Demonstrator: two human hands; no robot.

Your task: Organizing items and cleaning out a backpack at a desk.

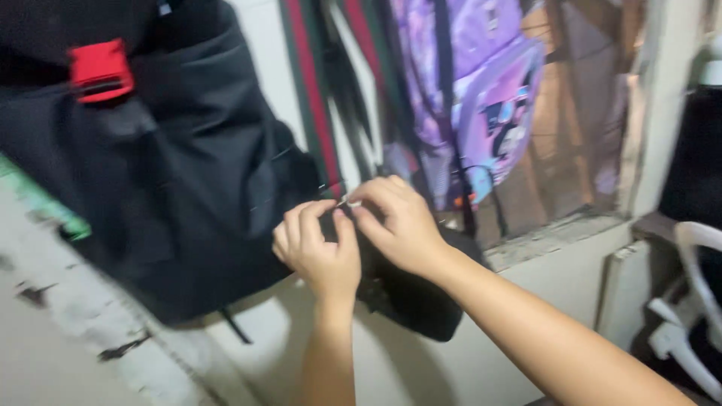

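Hands are seen meeting at the centre of the frame, against a small black pouch [410,297] that hangs on the wall below the larger bags. The left hand [316,252] is curled, its fingertips pinched together on a small pale tab, probably a zipper pull [344,201], though blur makes this uncertain. The right hand [395,222] is closed over the same spot from the other side, thumb and forefinger gripping at the tab, so the pouch's top edge is steadied from both sides. A large black backpack [173,173] with a red tag [100,69] fills the upper left and touches the pouch's left flank. A purple patterned backpack [481,98] hangs in the upper centre, with red-and-green striped straps [320,98] between the two bags. Bare wall [421,368] is left below the pouch; a white plastic chair [696,301] stands at the right edge, well apart.
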